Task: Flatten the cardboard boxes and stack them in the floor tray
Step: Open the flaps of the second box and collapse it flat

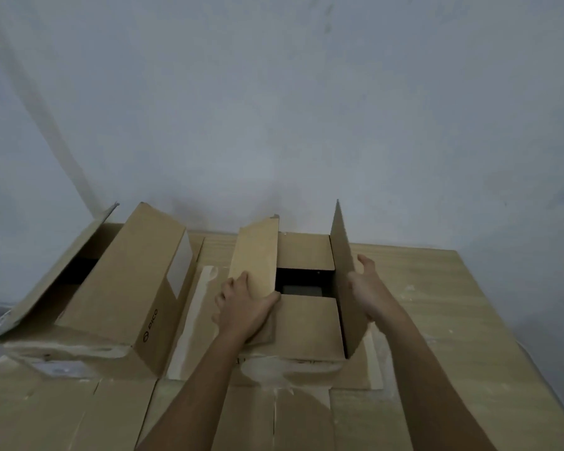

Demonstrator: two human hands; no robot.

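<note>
Your left hand (245, 304) and right hand (368, 288) work at the middle box (310, 323), which stands open-topped on flat cardboard (62, 418) spread over the table (453, 304), close to the wall (274, 92).

(a) Left hand: your thumb lies across the near face of the left flap (256, 255) and your fingers curl round its lower edge, so the flap is pinched between them. The flap leans slightly outward, to the left.

(b) Right hand: it sits against the outer face of the right flap (344, 281), thumb pointing up. The flap hides part of the hand, so you cannot tell whether the fingers are straight or curled. This flap stands nearly upright.

(c) Near flap (310, 315) and far flap (306, 252): both are folded inward and lie roughly level, with a dark gap (303, 279) between them.

(d) Left box (121, 288): it stands just beside the middle box, marked "DICO" on its side. Its outer flap (56, 271) tilts away to the left, over the table's edge.
</note>
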